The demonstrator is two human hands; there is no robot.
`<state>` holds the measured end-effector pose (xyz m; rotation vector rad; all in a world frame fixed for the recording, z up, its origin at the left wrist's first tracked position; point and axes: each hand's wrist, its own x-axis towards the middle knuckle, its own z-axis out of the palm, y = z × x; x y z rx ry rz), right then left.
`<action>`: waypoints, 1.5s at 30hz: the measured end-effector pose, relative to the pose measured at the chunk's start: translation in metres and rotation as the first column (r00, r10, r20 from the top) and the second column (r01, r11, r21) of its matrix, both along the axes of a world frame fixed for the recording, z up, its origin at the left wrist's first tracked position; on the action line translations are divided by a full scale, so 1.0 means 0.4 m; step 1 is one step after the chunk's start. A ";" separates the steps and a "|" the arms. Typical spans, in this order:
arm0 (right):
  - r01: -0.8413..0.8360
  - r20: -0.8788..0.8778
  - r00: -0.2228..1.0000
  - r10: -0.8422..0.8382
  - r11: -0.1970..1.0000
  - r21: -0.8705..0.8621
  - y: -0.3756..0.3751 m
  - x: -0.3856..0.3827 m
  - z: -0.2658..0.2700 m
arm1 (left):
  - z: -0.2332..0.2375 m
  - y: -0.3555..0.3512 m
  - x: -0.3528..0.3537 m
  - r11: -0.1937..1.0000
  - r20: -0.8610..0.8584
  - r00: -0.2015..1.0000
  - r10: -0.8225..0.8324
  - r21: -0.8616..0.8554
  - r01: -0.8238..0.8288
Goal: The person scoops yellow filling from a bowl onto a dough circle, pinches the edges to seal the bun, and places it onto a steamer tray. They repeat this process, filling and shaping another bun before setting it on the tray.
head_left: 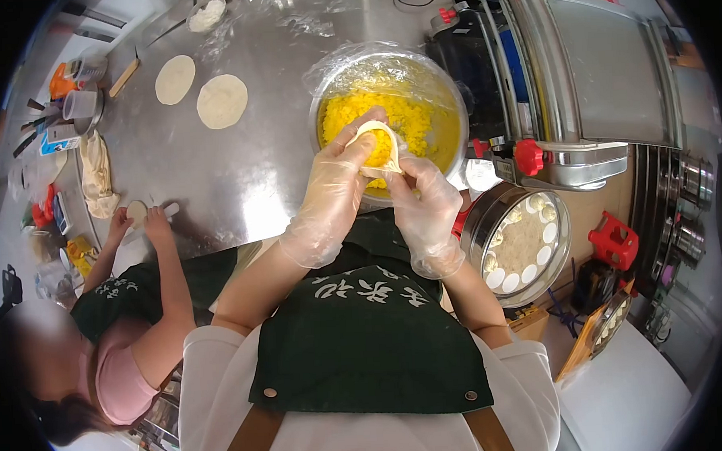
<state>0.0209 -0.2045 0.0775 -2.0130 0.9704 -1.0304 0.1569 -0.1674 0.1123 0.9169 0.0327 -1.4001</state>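
Our left hand (327, 191), in a clear plastic glove, is curled around a dough wrapper (398, 161), with thumb and fingers pinching its side. Our right hand (429, 210), gloved alike, pinches the wrapper's near right edge between thumb and fingertips. The wrapper is held up over the near part of a metal bowl (464, 128), cupped around a portion of yellow filling (381, 148).

As we judge it, this one piece is partly formed: the filling is in and the sides are raised, but the top gapes and the rim is unsealed. Beyond our hands, the bowl holds plenty more loose yellow filling, partly under plastic wrap (386, 59).

Near right of the bowl sits a round metal steamer (468, 249). Pale shaped pieces (497, 237) line part of its ring, beside bare white discs (550, 232). It looks partly filled, with spots left.

To the far left, flat dough rounds (222, 102) lie unfilled on the metal table (283, 92). At the near left, a co-worker (125, 365) holds a small pale round (136, 213) in both hands.

Counting, we find one wrapper in our hands, one bowl of filling, two flat rounds on the table, one round with the co-worker, and at least five bare discs. The shaped pieces are too small and crowded to count surely.
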 end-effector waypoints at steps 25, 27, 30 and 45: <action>-0.148 -0.122 0.985 0.123 0.963 -0.226 -0.033 -0.008 0.031 | -0.040 0.013 0.022 0.925 0.729 0.621 -0.288 0.042 0.379; -0.172 -0.214 0.969 0.125 0.960 -0.222 -0.029 -0.015 0.039 | -0.031 0.013 0.024 0.922 0.748 0.592 -0.301 0.069 0.382; -0.078 -0.128 0.990 0.062 0.989 -0.122 -0.011 -0.006 0.026 | -0.032 0.014 0.027 0.902 0.825 0.479 -0.300 0.081 0.425; 0.074 -0.100 0.992 -0.077 0.997 -0.031 0.001 0.005 0.030 | -0.044 0.004 -0.050 0.985 0.623 0.780 -0.058 -0.091 0.146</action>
